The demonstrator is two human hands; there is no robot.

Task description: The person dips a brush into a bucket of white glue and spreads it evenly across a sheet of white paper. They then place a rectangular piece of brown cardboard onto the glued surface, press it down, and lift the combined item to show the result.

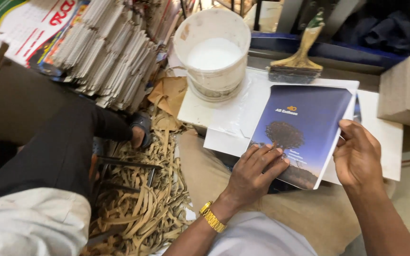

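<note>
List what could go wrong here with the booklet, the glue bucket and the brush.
1. The white plastic bucket of white paste stands beside the dark blue glossy booklet cover; a knock might spill paste on it.
2. The left hand presses flat on the cover while the right hand grips its edge; sticky fingers could smear the print.
3. The wooden-handled wide brush lies just above the cover and might mark it.

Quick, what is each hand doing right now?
Left hand: open, fingers flat on the blue booklet cover.
Right hand: closed on the booklet's right edge, gripping it.
</note>
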